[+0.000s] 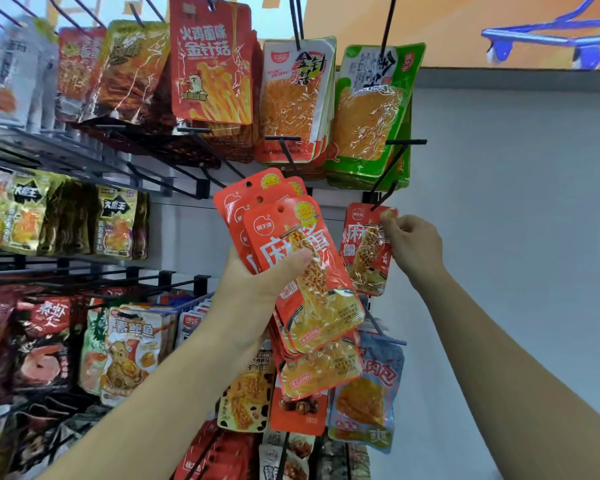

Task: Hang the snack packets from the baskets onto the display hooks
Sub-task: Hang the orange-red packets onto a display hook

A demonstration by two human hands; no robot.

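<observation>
Snack packets [319, 306], light, floppy, probably slick film: fanned stack gripped in left hand [257, 285], single packet [364, 261] pinched at its top corner by right hand [413, 247] at the hook [384, 198]; best held beside the punched hole.

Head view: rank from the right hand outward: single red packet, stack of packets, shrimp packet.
1. single red packet: right side, pinched by the right hand.
2. stack of packets: centre, in the left hand.
3. shrimp packet: far left.
</observation>
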